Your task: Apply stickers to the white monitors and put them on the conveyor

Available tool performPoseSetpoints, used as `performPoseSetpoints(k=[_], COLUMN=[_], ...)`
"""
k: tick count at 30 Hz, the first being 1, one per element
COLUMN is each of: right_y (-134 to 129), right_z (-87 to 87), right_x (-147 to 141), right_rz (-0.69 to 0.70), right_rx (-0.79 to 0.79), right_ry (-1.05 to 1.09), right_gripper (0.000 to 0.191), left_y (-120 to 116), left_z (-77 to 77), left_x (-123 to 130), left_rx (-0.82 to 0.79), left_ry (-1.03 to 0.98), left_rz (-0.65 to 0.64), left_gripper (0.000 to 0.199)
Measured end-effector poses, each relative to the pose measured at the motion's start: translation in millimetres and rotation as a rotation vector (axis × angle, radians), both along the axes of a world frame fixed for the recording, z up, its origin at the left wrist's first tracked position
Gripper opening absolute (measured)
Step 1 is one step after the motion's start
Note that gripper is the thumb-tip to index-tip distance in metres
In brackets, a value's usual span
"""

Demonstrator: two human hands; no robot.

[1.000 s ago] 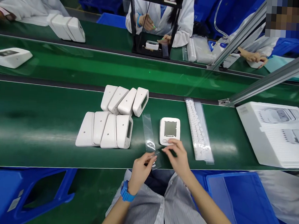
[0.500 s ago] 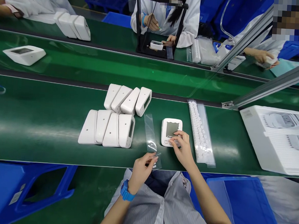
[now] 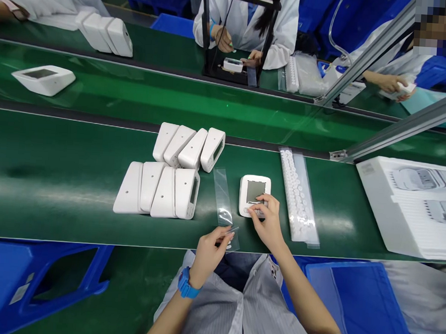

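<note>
A white blood pressure monitor (image 3: 245,198) with a grey screen lies face up on the green table. Over its lower button area is my right hand (image 3: 268,221), thumb and index fingertip pinched together; whatever small thing may be between them is too small to make out. My left hand (image 3: 211,251) pinches a small clear plastic bag (image 3: 234,242) at the table's front edge, with small white pieces showing in it. Just beyond that hand lies a flat clear plastic strip (image 3: 223,195). Several white monitor housings (image 3: 164,191) stand on edge in two rows to the left.
Right of the monitor is a clear bag of small white round parts (image 3: 299,202). A white foam tray (image 3: 379,212) sits at the far right. Behind runs a green conveyor belt (image 3: 144,89) carrying another monitor (image 3: 43,79). Co-workers sit across it, near a black frame (image 3: 205,35) and metal post.
My right hand has shifted slightly left over the monitor's buttons, its thumb and index finger closer together. The monitor on the belt has moved right. My left hand keeps its pinch.
</note>
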State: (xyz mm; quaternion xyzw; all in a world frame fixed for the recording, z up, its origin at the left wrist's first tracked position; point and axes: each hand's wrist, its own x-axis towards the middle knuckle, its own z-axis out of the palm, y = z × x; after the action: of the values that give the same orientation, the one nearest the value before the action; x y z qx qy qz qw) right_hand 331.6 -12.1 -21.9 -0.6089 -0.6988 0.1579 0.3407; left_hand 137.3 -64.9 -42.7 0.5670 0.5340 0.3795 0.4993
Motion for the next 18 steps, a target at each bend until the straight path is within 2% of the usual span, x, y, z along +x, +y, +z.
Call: performPoseSetpoints(k=[18], right_y=[-4.9], right_z=[-10.0], right_x=[-5.7], right_rz=[-0.011], right_rx=[0.063], right_ry=[0.0], right_gripper=[0.007], left_y=[-0.1], left_z=[-0.4], left_x=[0.5], left_rx=[0.02], left_ry=[0.009], left_rz=[0.012], left_gripper=[0.017])
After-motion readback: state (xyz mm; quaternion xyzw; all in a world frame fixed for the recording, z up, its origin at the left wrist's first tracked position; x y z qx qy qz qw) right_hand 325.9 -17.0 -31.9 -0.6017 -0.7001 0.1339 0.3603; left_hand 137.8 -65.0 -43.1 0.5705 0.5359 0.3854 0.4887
